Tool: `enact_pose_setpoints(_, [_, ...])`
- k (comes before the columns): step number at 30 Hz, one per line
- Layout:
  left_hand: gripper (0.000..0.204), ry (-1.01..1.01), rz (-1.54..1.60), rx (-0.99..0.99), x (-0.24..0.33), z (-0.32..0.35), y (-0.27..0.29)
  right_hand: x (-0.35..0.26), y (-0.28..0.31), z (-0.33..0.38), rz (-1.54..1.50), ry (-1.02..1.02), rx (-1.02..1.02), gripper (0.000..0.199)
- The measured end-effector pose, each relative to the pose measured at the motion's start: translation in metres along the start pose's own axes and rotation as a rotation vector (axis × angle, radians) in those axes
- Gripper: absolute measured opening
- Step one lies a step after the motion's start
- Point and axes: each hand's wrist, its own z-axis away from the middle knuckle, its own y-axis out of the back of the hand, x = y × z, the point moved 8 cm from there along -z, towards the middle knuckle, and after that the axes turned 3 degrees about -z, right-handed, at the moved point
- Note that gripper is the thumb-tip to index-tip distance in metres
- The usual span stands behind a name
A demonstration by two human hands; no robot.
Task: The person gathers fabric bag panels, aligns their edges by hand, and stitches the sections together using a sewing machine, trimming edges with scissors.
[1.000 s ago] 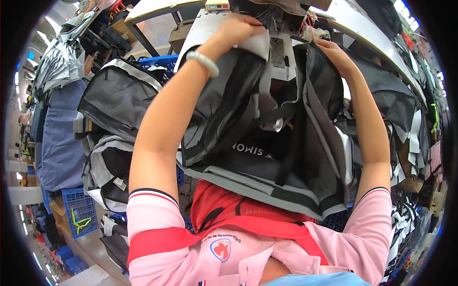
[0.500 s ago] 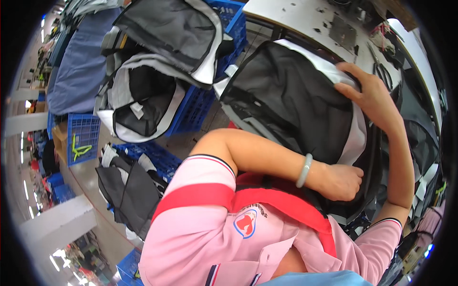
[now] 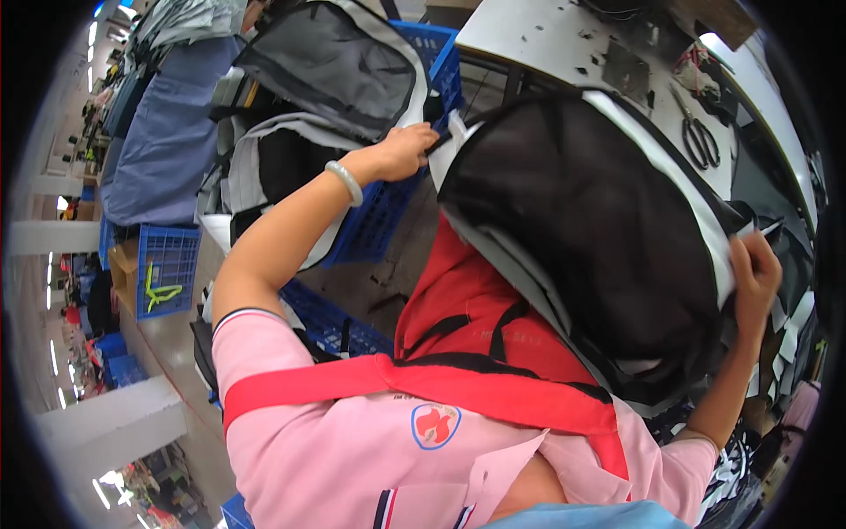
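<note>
Hands gripping black backpack (image 3: pixel 599 238), left hand (image 3: pixel 404 150), right hand (image 3: pixel 753 278), scissors (image 3: pixel 701 137) on white worktable (image 3: pixel 546 40), blue crates (image 3: pixel 163 264)

1. Left arm reaches up from seven o'clock toward twelve, elbow bent, pink sleeve at the shoulder, a pale bangle on the wrist.
2. Left hand (image 3: pixel 404 150) is closed in a grip, fingers curled.
3. Right arm rises along the four o'clock side.
4. Right hand (image 3: pixel 753 273) at three o'clock pinches, thumb folded over.
</note>
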Motion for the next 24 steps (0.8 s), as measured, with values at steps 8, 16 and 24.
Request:
enact_pose_setpoints(8, [0.011,-0.901,0.139,0.071,0.245,0.091,0.107,0.111,0.199,0.118,0.248,-0.485,0.035,0.031])
enact_pose_setpoints(16, [0.019,-0.847,0.514,-0.147,0.310,0.057,0.083,-0.131,0.038,0.033,0.296,0.220,-0.058,0.026])
enact_pose_setpoints(24, [0.026,-0.701,0.639,-0.044,0.297,0.020,0.116,-0.157,-0.060,0.004,0.357,0.235,-0.573,0.021])
